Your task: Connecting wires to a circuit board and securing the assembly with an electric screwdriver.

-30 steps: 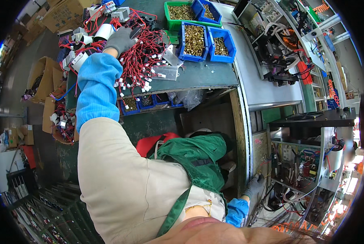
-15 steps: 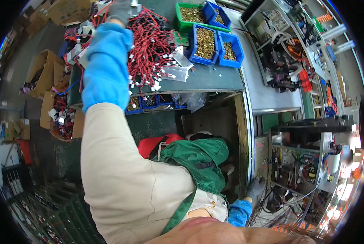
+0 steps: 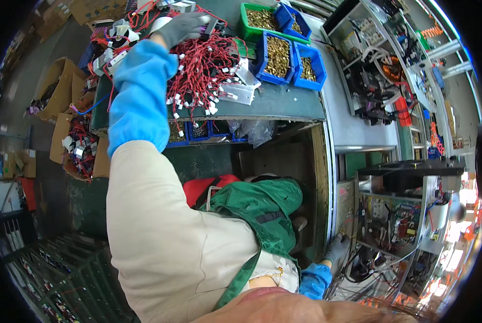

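Left hand point(image 3: 182, 26), grey-gloved with a blue sleeve cover, stretches far across the green table point(image 3: 284, 102) and rests on top of the heap of red wire harnesses point(image 3: 206, 67) with white connectors, its fingers curled down onto the wires, though whether they actually pinch any I cannot tell. Just right of the heap sit the blue bins point(image 3: 284, 56) of brass parts. Right hand point(image 3: 338, 248), also gloved, hangs low beside the open machine frame point(image 3: 397, 220), fingers loosely bent, gripping nothing visible.
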Demonstrator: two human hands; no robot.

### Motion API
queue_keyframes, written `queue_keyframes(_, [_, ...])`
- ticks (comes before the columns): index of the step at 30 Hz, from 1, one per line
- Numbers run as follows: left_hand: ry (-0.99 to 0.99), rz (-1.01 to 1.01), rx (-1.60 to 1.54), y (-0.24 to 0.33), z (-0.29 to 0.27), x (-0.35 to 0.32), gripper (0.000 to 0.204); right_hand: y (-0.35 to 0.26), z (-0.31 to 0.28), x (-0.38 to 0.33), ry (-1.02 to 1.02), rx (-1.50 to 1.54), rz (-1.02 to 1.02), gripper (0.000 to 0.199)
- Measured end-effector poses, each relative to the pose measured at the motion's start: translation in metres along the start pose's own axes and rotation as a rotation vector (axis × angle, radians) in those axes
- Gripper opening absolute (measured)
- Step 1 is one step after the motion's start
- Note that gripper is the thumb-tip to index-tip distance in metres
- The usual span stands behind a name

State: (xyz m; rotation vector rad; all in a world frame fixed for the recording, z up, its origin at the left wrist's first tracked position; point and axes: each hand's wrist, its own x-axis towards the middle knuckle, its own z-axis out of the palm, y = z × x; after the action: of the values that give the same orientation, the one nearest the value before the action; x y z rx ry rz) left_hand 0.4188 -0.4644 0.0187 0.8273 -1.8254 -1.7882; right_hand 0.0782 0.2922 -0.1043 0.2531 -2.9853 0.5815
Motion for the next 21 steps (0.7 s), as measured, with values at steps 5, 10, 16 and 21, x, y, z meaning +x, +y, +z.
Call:
queue_keyframes(5, [0.219,-0.13,0.25,-0.023,0.017,-0.013,0.043,-0.032,0.0,-0.026,0.017,0.196,0.079,0.037])
queue_keyframes(10, [0.105,0.333,0.746,-0.094,-0.054,-0.018,0.052,-0.056,0.005,-0.01,0.039,-0.054,0.152,0.036])
queue_keyframes(16, [0.306,0.403,1.146,-0.108,0.011,0.022,0.057,-0.04,0.005,-0.015,0.109,-0.134,0.174,0.032])
queue_keyframes(21, [0.455,0.42,1.337,-0.1,0.027,0.015,0.059,-0.039,0.001,-0.021,0.151,-0.184,0.171,0.029])
